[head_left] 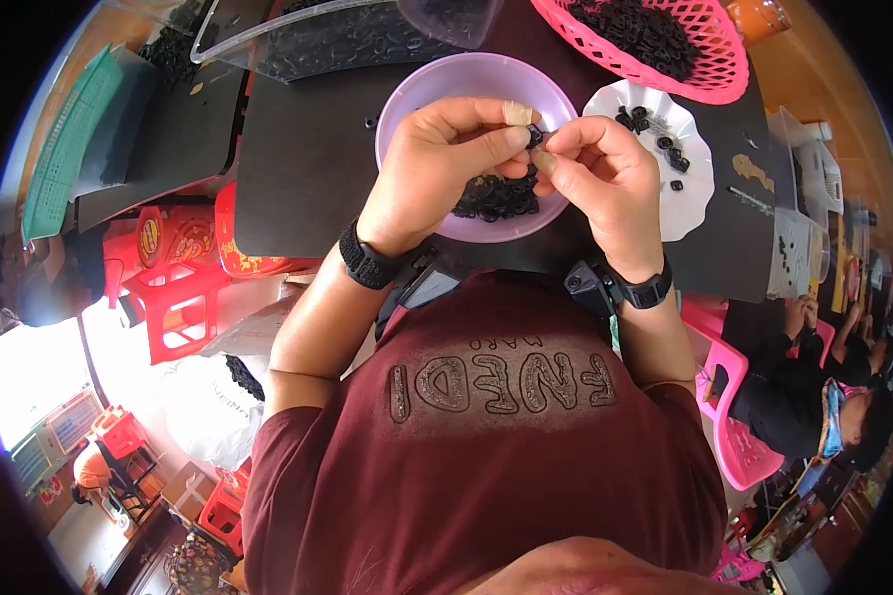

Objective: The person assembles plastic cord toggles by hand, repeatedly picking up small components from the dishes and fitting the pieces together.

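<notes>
Above a lilac bowl (pixel 407 91), my two hands meet at the fingertips. My left hand (pixel 432 164) pinches a small black ring-like part (pixel 535 136) between thumb and fingers; one finger wears a beige wrap (pixel 517 113). Right beside it, my right hand (pixel 610 183) is closed in a pinch, its thumb tip close against that part. Whatever those right fingertips hold is too small to tell. Beneath the hands, a heap of loose black parts (pixel 496 201) lies in the bowl, partly hidden by my fingers.
A white wavy-edged plate (pixel 693 193) with several black pieces stands right of the bowl. Behind it is a pink lattice basket (pixel 719 61) of black parts. A clear bin (pixel 357 55) stands at the back on the dark table (pixel 298 169). People sit at right, near a pink chair (pixel 739 441).
</notes>
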The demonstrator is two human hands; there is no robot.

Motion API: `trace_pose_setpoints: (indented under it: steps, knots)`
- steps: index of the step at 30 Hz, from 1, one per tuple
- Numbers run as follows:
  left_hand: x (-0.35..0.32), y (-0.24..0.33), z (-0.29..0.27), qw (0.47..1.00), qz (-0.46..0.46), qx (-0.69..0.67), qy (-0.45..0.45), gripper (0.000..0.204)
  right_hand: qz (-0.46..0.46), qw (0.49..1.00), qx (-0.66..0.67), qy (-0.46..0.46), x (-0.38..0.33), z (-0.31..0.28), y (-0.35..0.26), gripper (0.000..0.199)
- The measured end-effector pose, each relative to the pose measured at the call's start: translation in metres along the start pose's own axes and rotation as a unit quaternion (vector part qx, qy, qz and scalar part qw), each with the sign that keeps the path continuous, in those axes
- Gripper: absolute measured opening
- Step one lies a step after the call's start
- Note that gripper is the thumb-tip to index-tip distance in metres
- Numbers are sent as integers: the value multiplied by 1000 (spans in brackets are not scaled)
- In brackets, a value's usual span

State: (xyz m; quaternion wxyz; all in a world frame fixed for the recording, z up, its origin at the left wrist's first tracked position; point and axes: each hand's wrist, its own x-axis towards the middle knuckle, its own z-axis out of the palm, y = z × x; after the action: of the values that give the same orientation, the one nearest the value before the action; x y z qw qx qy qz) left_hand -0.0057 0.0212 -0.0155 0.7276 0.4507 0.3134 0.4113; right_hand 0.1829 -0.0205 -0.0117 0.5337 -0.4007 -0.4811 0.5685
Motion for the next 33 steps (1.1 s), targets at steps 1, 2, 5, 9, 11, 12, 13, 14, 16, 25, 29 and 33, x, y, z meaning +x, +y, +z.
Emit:
trace_pose_setpoints:
  steps: [1, 2, 5, 9, 11, 12, 13, 14, 16, 25, 29, 33]
  knots:
    - [-1, 0, 0, 1000, 2, 13, 9, 20, 6, 1000, 5, 1, 1, 0, 0, 13]
    - [-2, 0, 1, 999, 4, 26, 18, 20, 7, 1000, 4, -1, 2, 1, 0, 13]
    - [-2, 0, 1, 999, 17, 37, 23, 20, 13, 1000, 20, 13, 4, 2, 1, 13]
    - [-4, 2, 3, 998, 16, 50, 24, 21, 7, 1000, 19, 5, 5, 2, 5, 13]
    - [-4, 1, 3, 998, 25, 52, 27, 21, 7, 1000, 20, 6, 5, 3, 5, 13]
    - [-5, 1, 3, 998, 24, 51, 27, 21, 9, 1000, 18, 6, 5, 3, 4, 13]
    - [-5, 0, 2, 997, 27, 56, 38, 21, 11, 1000, 17, 7, 5, 4, 4, 13]
    - [-5, -1, 2, 996, 30, 62, 50, 21, 11, 1000, 17, 7, 5, 4, 3, 13]
    - [-6, -2, 3, 996, 35, 59, 49, 20, 13, 1000, 7, 8, 6, 4, 3, 12]
    - [-8, -1, 8, 984, 76, 150, 50, 18, 16, 1000, -3, 6, 6, 3, 3, 12]
    - [-8, -3, 10, 969, 123, 208, 57, 17, 20, 1000, 3, 19, 7, 4, 4, 12]
    - [-9, -1, 10, 966, 123, 222, 48, 17, 25, 1000, 2, 14, 7, 4, 4, 12]
